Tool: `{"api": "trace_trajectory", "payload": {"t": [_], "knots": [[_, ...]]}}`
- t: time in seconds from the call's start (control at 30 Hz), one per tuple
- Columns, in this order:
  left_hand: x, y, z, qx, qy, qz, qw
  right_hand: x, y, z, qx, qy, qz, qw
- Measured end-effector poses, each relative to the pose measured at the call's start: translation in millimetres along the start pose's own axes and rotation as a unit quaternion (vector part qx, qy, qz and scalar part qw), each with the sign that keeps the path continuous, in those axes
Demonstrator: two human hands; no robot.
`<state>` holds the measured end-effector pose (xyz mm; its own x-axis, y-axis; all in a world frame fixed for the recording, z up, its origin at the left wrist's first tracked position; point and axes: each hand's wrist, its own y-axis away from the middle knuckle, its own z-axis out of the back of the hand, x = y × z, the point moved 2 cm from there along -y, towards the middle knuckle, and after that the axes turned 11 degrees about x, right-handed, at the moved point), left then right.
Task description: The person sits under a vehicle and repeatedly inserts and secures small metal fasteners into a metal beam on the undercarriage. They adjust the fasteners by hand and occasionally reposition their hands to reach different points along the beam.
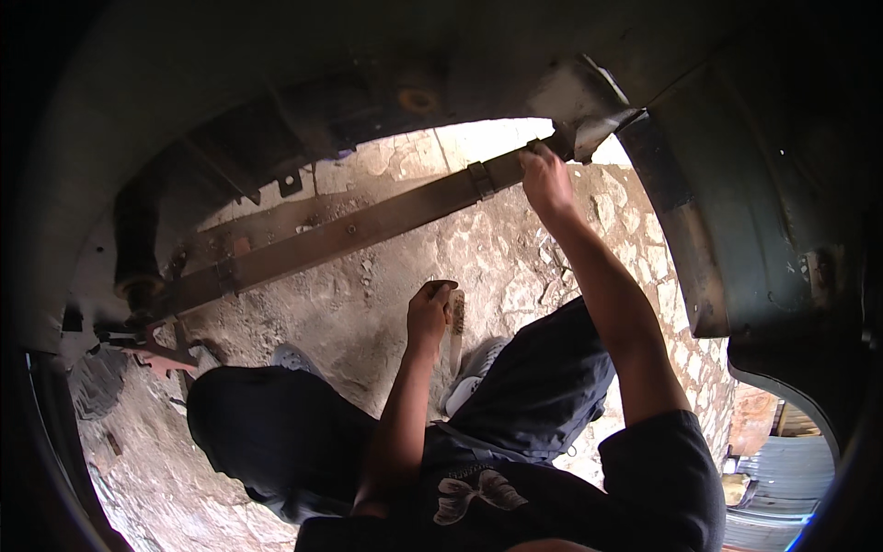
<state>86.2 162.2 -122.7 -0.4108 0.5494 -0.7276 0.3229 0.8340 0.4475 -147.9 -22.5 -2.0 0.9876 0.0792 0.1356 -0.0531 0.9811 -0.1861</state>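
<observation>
My left hand [428, 313] is closed on a long, narrow, pale tool with a dark speckled strip [456, 331], perhaps a brush, held upright over the ground between my legs. My right hand [547, 184] has its fingers closed at the underside of a long rusty metal bar, like a leaf spring [368, 225], close to its right end. A band clamp [479, 179] circles the bar just left of that hand. The bar slants down to a dark cylindrical mount [138, 267] at the left.
Dark vehicle bodywork [754, 239] arches overhead and down the right. A reddish metal piece, perhaps a stand [166, 359], is at the lower left. My feet rest on rough stony ground [349, 285]. Corrugated sheets [773, 478] show at the lower right.
</observation>
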Motion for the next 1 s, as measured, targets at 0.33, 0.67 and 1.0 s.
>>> {"api": "trace_trajectory", "payload": {"t": [0.33, 0.67, 1.0], "knots": [[-10, -1, 12, -0.017, 0.019, -0.135, 0.991, 71, 80, 25, 0.063, -0.198, 0.105, 0.973], [-23, 2, -7, 0.083, -0.019, -0.125, 0.989, 100, 156, 9, 0.199, -0.317, 0.016, 0.927], [-16, 1, -18, 0.096, 0.028, -0.092, 0.991, 67, 181, 7, 0.194, -0.367, -0.019, 0.909]]}}
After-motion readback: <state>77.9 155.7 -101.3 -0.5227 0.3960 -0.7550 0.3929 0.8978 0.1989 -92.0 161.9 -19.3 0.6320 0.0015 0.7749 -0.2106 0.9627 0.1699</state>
